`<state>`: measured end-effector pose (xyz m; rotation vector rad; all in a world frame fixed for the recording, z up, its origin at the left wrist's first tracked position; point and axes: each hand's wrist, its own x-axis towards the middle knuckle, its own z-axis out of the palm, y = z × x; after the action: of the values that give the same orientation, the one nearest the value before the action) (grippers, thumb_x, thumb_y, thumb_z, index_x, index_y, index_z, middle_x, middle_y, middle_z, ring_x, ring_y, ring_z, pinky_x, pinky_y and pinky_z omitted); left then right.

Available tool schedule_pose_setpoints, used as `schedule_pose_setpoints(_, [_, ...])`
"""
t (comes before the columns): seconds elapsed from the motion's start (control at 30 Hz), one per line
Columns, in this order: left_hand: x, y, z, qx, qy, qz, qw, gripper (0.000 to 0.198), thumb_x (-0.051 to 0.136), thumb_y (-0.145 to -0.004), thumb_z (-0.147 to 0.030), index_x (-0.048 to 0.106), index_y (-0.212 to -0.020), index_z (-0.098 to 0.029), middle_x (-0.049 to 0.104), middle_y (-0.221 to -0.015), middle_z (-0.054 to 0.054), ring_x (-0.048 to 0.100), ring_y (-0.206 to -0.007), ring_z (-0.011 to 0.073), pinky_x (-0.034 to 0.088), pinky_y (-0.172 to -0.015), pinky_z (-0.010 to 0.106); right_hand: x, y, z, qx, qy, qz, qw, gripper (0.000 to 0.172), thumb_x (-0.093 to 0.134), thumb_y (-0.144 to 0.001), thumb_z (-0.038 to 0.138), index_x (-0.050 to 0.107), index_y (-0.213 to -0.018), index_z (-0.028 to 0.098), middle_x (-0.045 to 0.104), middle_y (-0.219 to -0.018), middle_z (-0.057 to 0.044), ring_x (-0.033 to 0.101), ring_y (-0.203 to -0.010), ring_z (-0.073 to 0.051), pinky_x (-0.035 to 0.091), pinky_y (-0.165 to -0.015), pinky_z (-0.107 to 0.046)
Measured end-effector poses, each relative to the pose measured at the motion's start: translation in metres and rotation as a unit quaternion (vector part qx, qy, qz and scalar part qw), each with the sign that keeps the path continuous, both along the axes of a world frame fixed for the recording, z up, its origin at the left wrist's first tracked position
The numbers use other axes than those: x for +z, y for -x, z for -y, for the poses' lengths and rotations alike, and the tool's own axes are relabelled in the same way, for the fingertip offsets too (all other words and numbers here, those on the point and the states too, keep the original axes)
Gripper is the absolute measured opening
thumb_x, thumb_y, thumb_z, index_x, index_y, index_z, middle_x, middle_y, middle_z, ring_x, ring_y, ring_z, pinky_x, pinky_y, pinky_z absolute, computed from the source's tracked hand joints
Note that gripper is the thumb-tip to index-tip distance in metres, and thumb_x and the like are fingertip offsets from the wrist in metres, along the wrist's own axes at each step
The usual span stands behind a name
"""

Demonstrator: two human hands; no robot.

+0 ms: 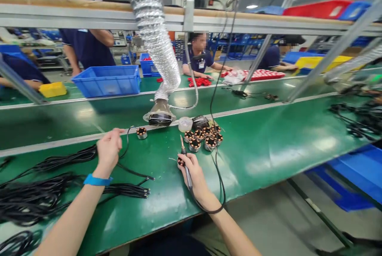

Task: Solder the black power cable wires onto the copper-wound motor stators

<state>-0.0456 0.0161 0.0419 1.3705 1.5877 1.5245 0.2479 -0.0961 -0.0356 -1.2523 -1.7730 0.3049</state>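
Note:
My left hand (109, 150), with a blue wristband (98, 180), is closed above the black cables (70, 158) at the left. What its fingers hold, if anything, is hidden. Just right of it, a thin black cable leads to a single motor stator (141, 133) with copper windings. My right hand (195, 172) grips a soldering iron (188, 174), tip pointing up and away. Under the same hand's fingers is another small stator (180, 161), partly covered. Beyond the tip, several stators (195, 145) cluster beside a round whitish container (185, 124).
A foil exhaust duct (155, 41) with a funnel hood (159, 113) hangs over the green bench (268, 148). The iron's cord loops past my right wrist. More cable bundles (355, 118) lie at right. Across the line are a blue bin (109, 81) and co-workers (199, 59).

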Motion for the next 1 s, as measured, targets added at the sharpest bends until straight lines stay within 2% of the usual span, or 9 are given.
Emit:
schedule_pose_setpoints(0.07, [-0.004,-0.014,0.021,-0.118,0.048,-0.043,0.991,0.044,0.053,-0.087,-0.054,0.066,-0.073,-0.015,0.044,-0.047,-0.004,0.04,-0.047,0.0111,0.034,-0.05,0.023,0.004,0.017,-0.01,0.071,0.019,-0.013,0.997,0.043,0.047,-0.094,0.01,0.051,-0.134,0.026,0.051,-0.115,-0.008,0.064,-0.093,-0.016,0.056,-0.088,-0.031])
schedule_pose_setpoints(0.13, [-0.012,-0.024,0.033,-0.234,0.108,-0.109,0.96,0.041,0.064,-0.079,-0.055,0.068,-0.069,-0.015,0.055,-0.054,0.0,0.047,-0.053,0.0133,0.035,-0.053,0.024,0.01,0.033,-0.023,0.124,0.031,-0.007,0.992,0.044,0.047,-0.093,0.01,0.05,-0.134,0.026,0.051,-0.116,-0.008,0.064,-0.095,-0.015,0.055,-0.091,-0.032])
schedule_pose_setpoints(0.23, [-0.025,-0.027,0.038,-0.323,0.142,-0.193,0.916,0.037,0.071,-0.073,-0.052,0.07,-0.07,-0.016,0.063,-0.064,0.002,0.049,-0.058,0.0146,0.033,-0.053,0.025,0.018,0.051,-0.043,0.178,0.039,0.018,0.983,0.044,0.048,-0.093,0.01,0.049,-0.135,0.026,0.05,-0.117,-0.008,0.063,-0.098,-0.016,0.054,-0.092,-0.032])
schedule_pose_setpoints(0.37, [-0.03,-0.014,0.033,-0.341,0.142,-0.194,0.909,0.038,0.059,-0.083,-0.05,0.072,-0.072,-0.015,0.064,-0.068,0.003,0.051,-0.062,0.0157,0.036,-0.058,0.025,0.023,0.062,-0.061,0.218,0.032,0.027,0.975,0.044,0.049,-0.093,0.01,0.049,-0.134,0.025,0.051,-0.115,-0.008,0.062,-0.099,-0.016,0.053,-0.092,-0.033])
schedule_pose_setpoints(0.6, [-0.026,0.0,0.027,-0.417,0.199,-0.076,0.884,0.038,0.066,-0.079,-0.049,0.073,-0.087,-0.013,0.067,-0.076,0.006,0.054,-0.069,0.0171,0.042,-0.067,0.027,0.006,0.066,-0.068,0.15,0.019,-0.004,0.988,0.052,0.067,-0.087,0.02,0.049,-0.135,0.026,0.05,-0.122,-0.011,0.06,-0.106,-0.022,0.053,-0.094,-0.039])
schedule_pose_setpoints(0.67, [-0.029,-0.004,0.027,-0.403,0.206,-0.056,0.89,0.04,0.066,-0.079,-0.051,0.072,-0.087,-0.013,0.065,-0.076,0.005,0.051,-0.065,0.0147,0.039,-0.061,0.025,0.004,0.066,-0.068,0.163,0.03,-0.017,0.986,0.048,0.064,-0.089,0.019,0.049,-0.134,0.025,0.05,-0.121,-0.01,0.061,-0.102,-0.02,0.054,-0.092,-0.036])
schedule_pose_setpoints(0.83, [-0.036,-0.022,0.026,-0.372,0.238,0.054,0.896,0.044,0.063,-0.082,-0.054,0.071,-0.087,-0.011,0.054,-0.065,-0.001,0.026,-0.047,0.0057,0.014,-0.046,0.023,0.007,0.066,-0.067,0.195,0.045,-0.047,0.979,0.044,0.06,-0.091,0.015,0.05,-0.132,0.025,0.051,-0.12,-0.009,0.06,-0.106,-0.018,0.051,-0.096,-0.034])
schedule_pose_setpoints(0.9, [-0.037,-0.026,0.026,-0.364,0.243,0.072,0.896,0.044,0.065,-0.081,-0.053,0.071,-0.084,-0.009,0.052,-0.063,-0.001,0.025,-0.046,0.0047,0.012,-0.046,0.023,0.008,0.066,-0.067,0.2,0.048,-0.057,0.977,0.045,0.061,-0.09,0.015,0.05,-0.132,0.025,0.05,-0.12,-0.008,0.059,-0.106,-0.019,0.051,-0.096,-0.034])
schedule_pose_setpoints(1.0, [-0.04,-0.024,0.022,-0.305,0.261,0.066,0.914,0.048,0.064,-0.081,-0.056,0.068,-0.075,-0.009,0.051,-0.057,-0.001,0.025,-0.043,0.004,0.01,-0.044,0.023,0.007,0.066,-0.067,0.2,0.051,-0.066,0.976,0.046,0.061,-0.089,0.016,0.049,-0.132,0.026,0.049,-0.121,-0.008,0.059,-0.107,-0.019,0.05,-0.097,-0.035])
